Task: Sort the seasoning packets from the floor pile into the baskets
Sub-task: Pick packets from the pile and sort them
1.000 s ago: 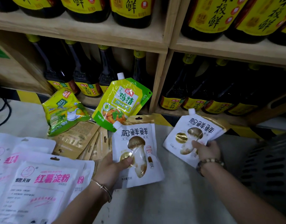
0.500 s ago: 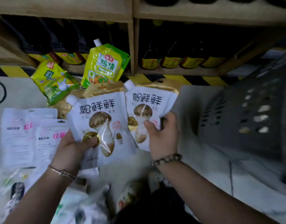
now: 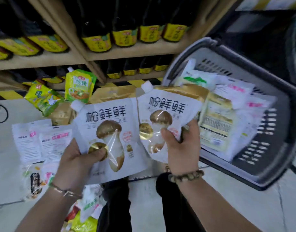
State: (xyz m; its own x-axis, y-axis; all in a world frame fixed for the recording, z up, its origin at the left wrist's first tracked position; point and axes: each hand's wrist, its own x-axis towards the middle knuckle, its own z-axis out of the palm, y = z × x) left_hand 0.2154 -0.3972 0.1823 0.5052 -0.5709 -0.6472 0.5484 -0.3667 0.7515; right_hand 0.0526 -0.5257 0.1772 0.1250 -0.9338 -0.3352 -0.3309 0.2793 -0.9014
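My left hand [image 3: 77, 158] grips a white spouted mushroom seasoning pouch [image 3: 108, 124] by its lower left corner, thumb on its front. My right hand [image 3: 182, 148] grips a second, identical white mushroom pouch [image 3: 165, 106] by its lower right part. Both pouches are lifted off the floor, side by side. A grey plastic basket [image 3: 267, 148] stands at the right, close to the right pouch, and holds several packets, among them a gold-and-white packet [image 3: 215, 124]. More packets lie on the floor: white starch packets [image 3: 41, 141] at left, two yellow-green pouches [image 3: 78, 84].
Wooden shelves [image 3: 48, 59] with dark sauce bottles with yellow labels run along the back. Yellow-black hazard tape marks the shelf base. Gold packets [image 3: 63, 113] lie behind the held pouches. More packets lie near my knees at bottom. A black cable [image 3: 0, 111] is at far left.
Both hands have lifted their mushroom pouches and brought them together. The view has swung right, so the grey basket with its packets now shows beside my right hand.
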